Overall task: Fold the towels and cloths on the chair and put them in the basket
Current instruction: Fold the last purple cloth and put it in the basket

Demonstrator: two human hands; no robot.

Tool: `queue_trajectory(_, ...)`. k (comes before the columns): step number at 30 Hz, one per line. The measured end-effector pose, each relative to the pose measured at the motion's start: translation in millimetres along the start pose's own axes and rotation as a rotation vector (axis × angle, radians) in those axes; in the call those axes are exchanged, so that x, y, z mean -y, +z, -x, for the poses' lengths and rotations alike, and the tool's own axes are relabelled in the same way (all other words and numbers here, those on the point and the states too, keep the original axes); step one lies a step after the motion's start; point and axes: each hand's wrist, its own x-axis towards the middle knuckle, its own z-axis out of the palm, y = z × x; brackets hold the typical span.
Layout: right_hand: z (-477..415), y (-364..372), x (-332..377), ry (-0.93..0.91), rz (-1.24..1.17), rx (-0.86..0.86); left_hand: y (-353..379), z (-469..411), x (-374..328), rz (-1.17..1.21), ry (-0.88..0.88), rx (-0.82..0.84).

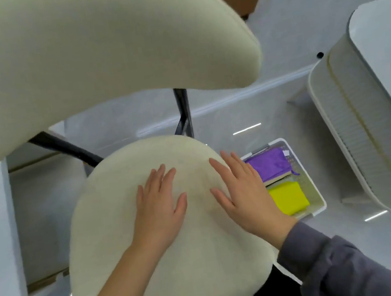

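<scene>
Nearest, the left hand (158, 204) and the right hand (244, 191) lie flat on the cream chair seat (171, 265), fingers spread, holding nothing. Just right of the seat, the white basket (322, 202) holds a folded yellow cloth (288, 197), then a purple cloth (268, 166). Leaning harder could shove the seat against the basket.

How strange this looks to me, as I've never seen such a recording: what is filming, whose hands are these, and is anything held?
There is no machine here: one camera worn on a person's head looks down at their own bare hands. The left hand and the right hand lie flat, fingers straight, on the cream chair seat, holding nothing. On the floor beside the chair stands a white basket with a folded purple cloth and a folded yellow cloth inside. No cloth shows on the seat.
</scene>
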Motion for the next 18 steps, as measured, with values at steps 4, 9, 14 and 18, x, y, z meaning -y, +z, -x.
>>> queue_trajectory(4,16.4,-58.3,-20.7,0.076,-0.066,0.005,-24.8,-2.4,-69.0,0.021,0.005,0.001)
queue_trajectory(9,29.4,-109.8,-49.9,0.102,-0.135,0.019,-38.9,-4.5,-138.3,0.037,-0.008,-0.017)
queue_trajectory(14,30.5,-140.6,-69.4,0.143,-0.188,0.004,-40.6,-5.5,-175.7,0.066,-0.007,-0.029)
queue_trajectory(18,31.7,-153.9,-75.9,0.187,-0.225,-0.023,-42.6,-12.6,-195.6,0.089,0.006,-0.006)
